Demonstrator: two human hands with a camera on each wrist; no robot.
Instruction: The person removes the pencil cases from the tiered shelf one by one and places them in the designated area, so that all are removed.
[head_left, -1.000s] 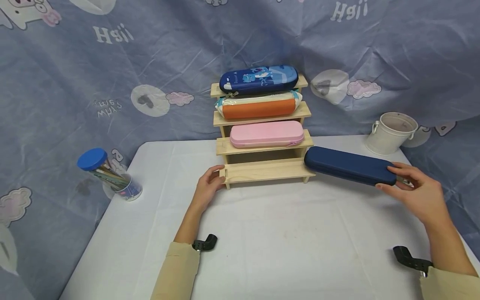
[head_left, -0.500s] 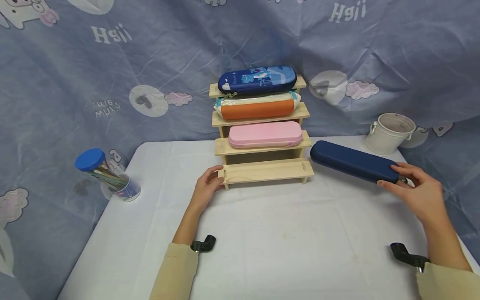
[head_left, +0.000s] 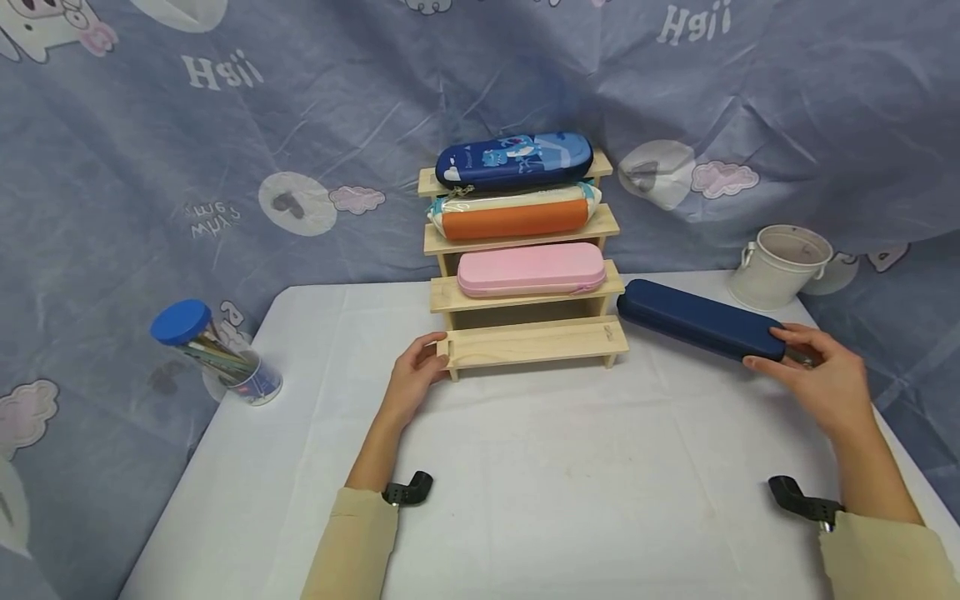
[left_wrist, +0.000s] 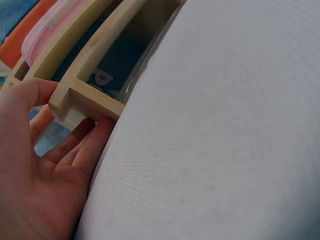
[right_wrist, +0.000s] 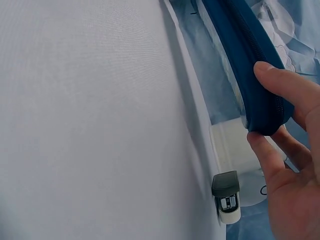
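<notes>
Printed fabric backdrop (head_left: pixel 337 108) behind, white tabletop (head_left: pixel 570 450) up against it. Four-step wooden stand (head_left: pixel 532 342) at the back centre. Navy case (head_left: pixel 697 318) angled in the air just right of the stand's lower steps; can't tell if its far end touches. Blue printed case (head_left: pixel 517 160) on top step, orange-and-white case (head_left: pixel 517 218) next down, pink case (head_left: pixel 532 268) third. Blue-lidded jar (head_left: pixel 228 360) of sticks, tilted in view, far left. Right hand (head_left: pixel 828 379): grip clamped on navy case's near end, thumb and fingers. Left hand (head_left: pixel 412 367): grip pinching lowest step's left end. White bucket (head_left: pixel 765 283) back right. Small grey-and-white object (right_wrist: pixel 227 197) in right wrist view, identity unclear.
</notes>
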